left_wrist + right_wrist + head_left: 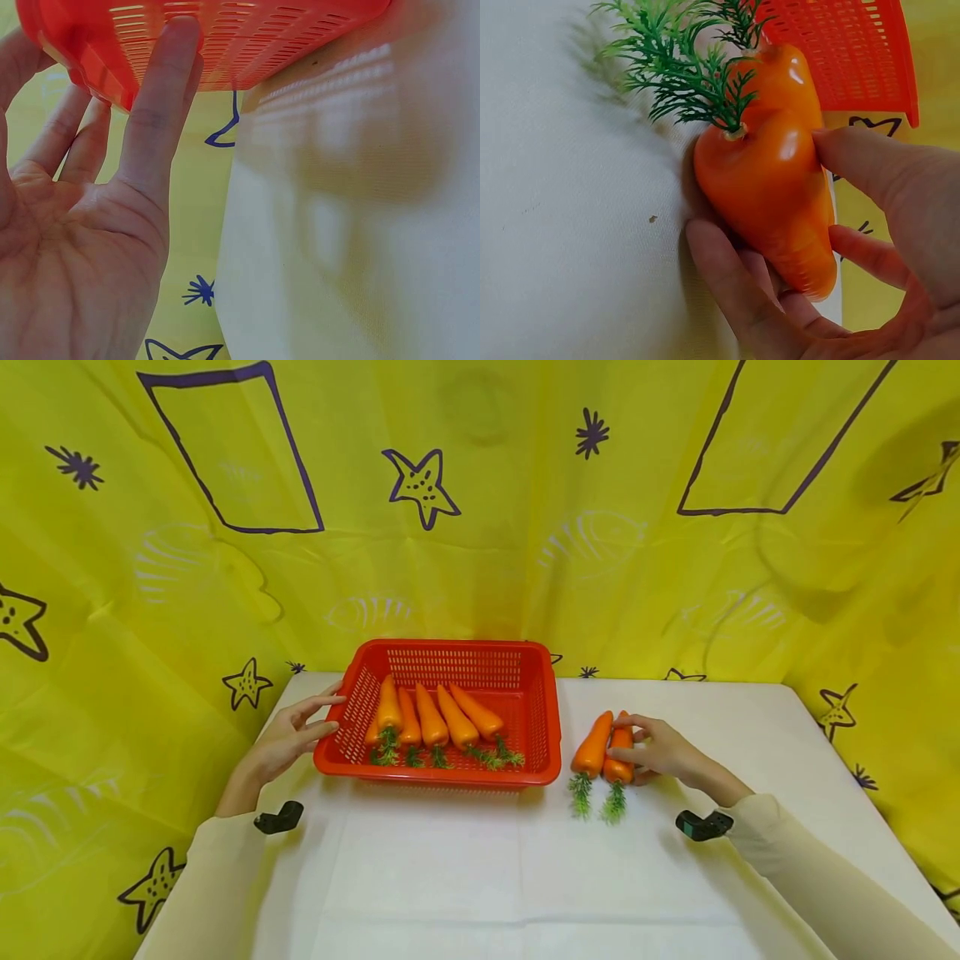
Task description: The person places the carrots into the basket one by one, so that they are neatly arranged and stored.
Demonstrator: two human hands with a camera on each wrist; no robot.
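A shiny orange toy carrot (780,199) with plastic green leaves lies at the right of the white table. My right hand (663,750) grips it, thumb along its upper side and fingers curled around the other side. Close against it lies a second carrot (592,745), partly hidden behind the first in the right wrist view. At centre left stands a red plastic basket (442,777), with several carrots (432,718) inside, their leaves toward me. My left hand (288,739) touches the basket's left end with extended fingers; one fingertip lies against the slotted outer wall in the left wrist view.
The white tabletop (450,868) stretches in front of the basket and both hands. A yellow curtain (487,560) with drawn stars and fish hangs behind the table and along both sides. The basket's back rim is close to the curtain.
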